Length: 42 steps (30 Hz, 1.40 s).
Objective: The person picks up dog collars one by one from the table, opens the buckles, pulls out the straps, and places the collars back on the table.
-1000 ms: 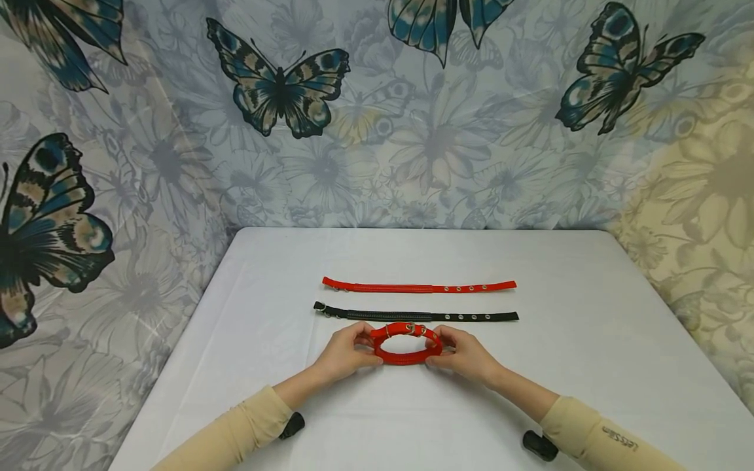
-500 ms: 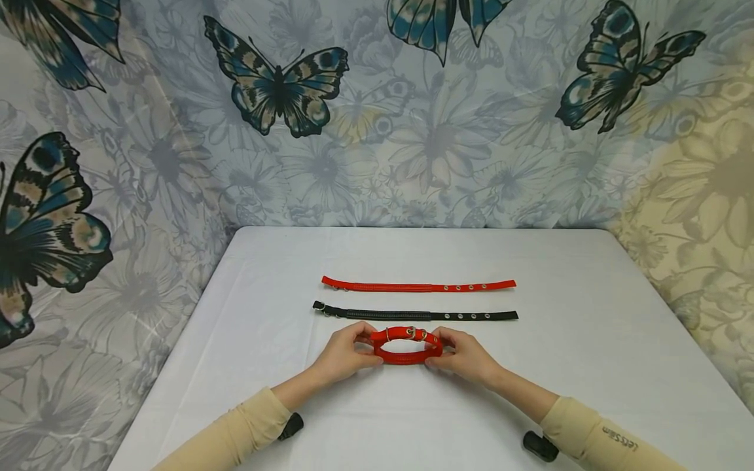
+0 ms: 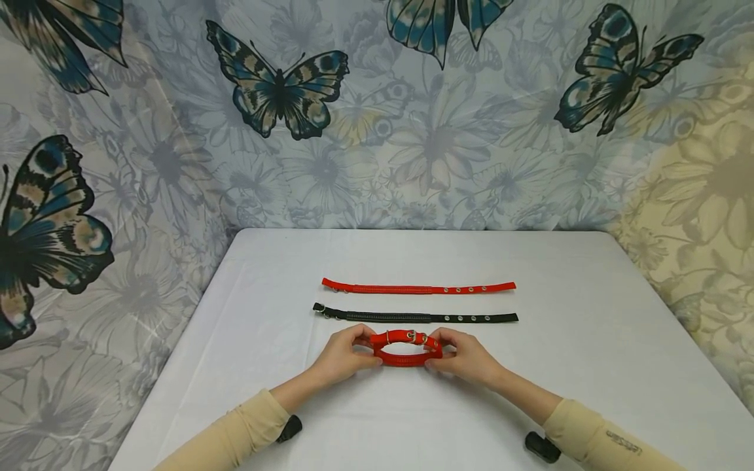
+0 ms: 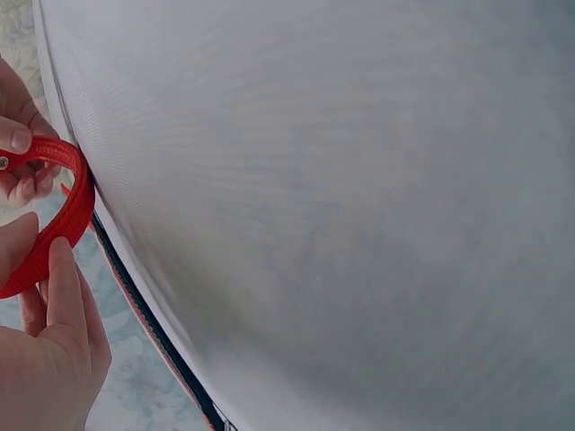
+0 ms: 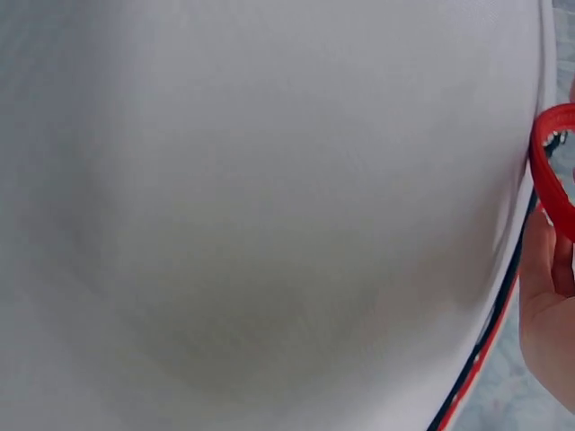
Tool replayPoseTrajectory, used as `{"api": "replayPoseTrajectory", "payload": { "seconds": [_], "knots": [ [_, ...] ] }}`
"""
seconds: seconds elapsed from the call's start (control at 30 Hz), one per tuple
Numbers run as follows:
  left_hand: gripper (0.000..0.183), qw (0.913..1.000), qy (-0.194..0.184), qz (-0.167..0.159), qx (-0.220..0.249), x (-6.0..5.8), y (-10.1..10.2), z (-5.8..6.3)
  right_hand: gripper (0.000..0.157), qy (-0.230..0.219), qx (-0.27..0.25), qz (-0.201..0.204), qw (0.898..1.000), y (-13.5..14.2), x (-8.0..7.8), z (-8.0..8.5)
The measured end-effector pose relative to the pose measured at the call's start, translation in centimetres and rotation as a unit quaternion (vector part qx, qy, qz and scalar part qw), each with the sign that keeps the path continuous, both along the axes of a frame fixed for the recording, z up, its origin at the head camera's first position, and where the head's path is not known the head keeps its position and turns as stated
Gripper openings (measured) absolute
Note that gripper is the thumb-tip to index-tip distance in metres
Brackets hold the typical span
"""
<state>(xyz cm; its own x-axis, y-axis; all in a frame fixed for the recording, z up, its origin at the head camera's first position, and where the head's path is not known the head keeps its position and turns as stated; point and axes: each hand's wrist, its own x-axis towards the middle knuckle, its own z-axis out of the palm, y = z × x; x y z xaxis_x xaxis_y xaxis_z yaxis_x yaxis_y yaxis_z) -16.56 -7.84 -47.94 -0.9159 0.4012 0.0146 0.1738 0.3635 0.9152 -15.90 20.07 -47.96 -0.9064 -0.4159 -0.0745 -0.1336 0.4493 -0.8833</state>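
Observation:
A red collar (image 3: 406,360), buckled into a loop, is held between both hands near the middle of the table. My left hand (image 3: 341,354) pinches its left side with thumb and fingers. On the opposite side, my right hand (image 3: 471,356) pinches it the same way. The metal buckle and a ring show on the loop's far side. In the left wrist view the collar (image 4: 81,202) curves between the two hands. Only part of the collar (image 5: 549,180) and of the right hand (image 5: 546,310) enters the right wrist view.
Just beyond the hands, a black collar (image 3: 389,317) lies stretched out flat on the white table (image 3: 271,261). Behind it and parallel lies another red collar (image 3: 383,289), also straight. A butterfly-patterned wall covering (image 3: 436,144) rises behind the table.
The far, buckled side of the red loop has tipped slightly lower toward the person. Both hands keep their hold in about the same place.

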Motion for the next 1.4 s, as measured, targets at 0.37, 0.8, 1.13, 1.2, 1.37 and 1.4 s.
{"api": "replayPoseTrajectory", "payload": {
  "seconds": [0.37,0.8,1.13,1.2,1.37,1.4],
  "knots": [
    [0.031,0.9999,-0.006,0.003,0.010,0.1,-0.2,-0.1,0.025,0.013,-0.028,0.010,0.999,0.7,0.0,0.7],
    [0.031,0.9999,0.007,0.008,0.013,-0.5,-0.8,0.8,0.019,0.028,-0.020,0.014,0.999,0.7,-0.2,0.4],
    [0.029,0.9990,-0.010,0.003,0.043,-0.7,-0.9,1.0,0.017,0.034,-0.015,0.015,0.999,0.8,-0.3,0.2],
    [0.029,0.9987,-0.010,0.002,0.049,-0.6,-1.0,0.9,0.018,0.035,-0.017,0.017,0.999,0.8,-0.3,0.2],
    [0.031,0.9982,0.001,-0.001,0.061,-0.6,-1.0,0.7,0.021,0.039,-0.030,0.021,0.999,0.9,-0.2,0.4],
    [0.031,0.9982,0.002,-0.001,0.061,-0.5,-1.0,0.7,0.022,0.038,-0.037,0.021,0.998,0.9,-0.3,0.5]
  ]
}}
